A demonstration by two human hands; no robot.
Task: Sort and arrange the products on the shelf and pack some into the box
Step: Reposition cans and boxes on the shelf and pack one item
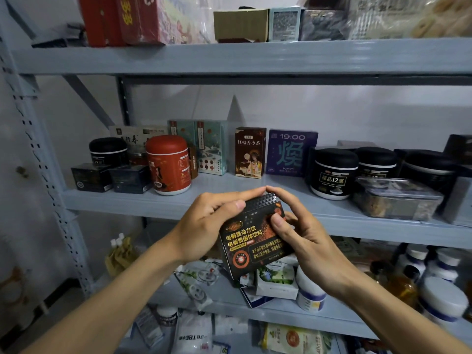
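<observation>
Two hands gripping the black drink box [251, 241], my left hand [204, 226] and right hand [309, 244] curling round it, in front of the middle shelf [132, 203]; I'm judging this as sorting; next needing a bare spot there.

Product box [252, 241] before shelf [178, 203], canister [168, 164] left of cartons [250, 152]; jars [334, 173] right

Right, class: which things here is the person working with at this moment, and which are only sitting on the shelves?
In use: black drink-mix box, gripped by the left hand and right hand; middle shelf just beyond it.
Sitting by: red jar, brown tea box, purple box, black jar, clear lidded tub.
</observation>
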